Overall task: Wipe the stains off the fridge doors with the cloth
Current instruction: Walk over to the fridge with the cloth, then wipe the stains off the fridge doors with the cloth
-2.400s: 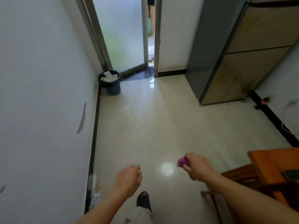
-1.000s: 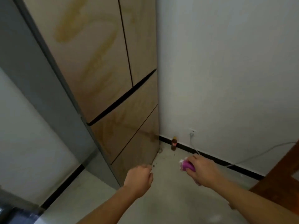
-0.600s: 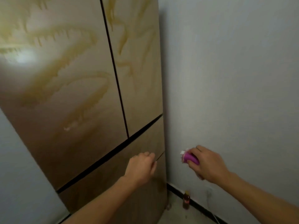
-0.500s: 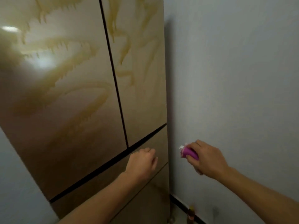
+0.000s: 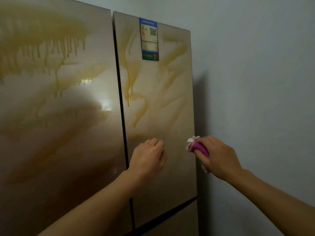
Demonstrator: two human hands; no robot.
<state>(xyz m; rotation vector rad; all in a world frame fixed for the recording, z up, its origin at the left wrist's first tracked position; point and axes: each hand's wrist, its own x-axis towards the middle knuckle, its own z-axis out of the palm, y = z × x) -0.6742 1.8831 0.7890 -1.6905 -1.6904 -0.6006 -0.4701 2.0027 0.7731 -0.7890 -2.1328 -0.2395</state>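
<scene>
Now that the fridge doors [image 5: 170,176] are reached, yellow stains [image 5: 129,79] are seen unwiped. Cloth [image 5: 200,147] is gripped by right hand [image 5: 219,159]; left hand [image 5: 148,159] is curled, empty.

The fridge doors [image 5: 68,142] have a smooth, high-gloss champagne-brown face, either glass or lacquered metal. At 9 o'clock the sheen mirrors a bright glare. From 10 to 12 o'clock, yellowish stains [image 5: 42,40] lie over the gloss as duller, slightly wet-looking runs and smears. A label [image 5: 149,40] at 12 o'clock looks like printed paper or film with a faint shine. At 4 o'clock the right hand [image 5: 219,157] grips a soft purple-and-white cloth [image 5: 198,147], matt and crumpled. The wall [image 5: 255,82] at 3 o'clock is smooth matt paint.
</scene>
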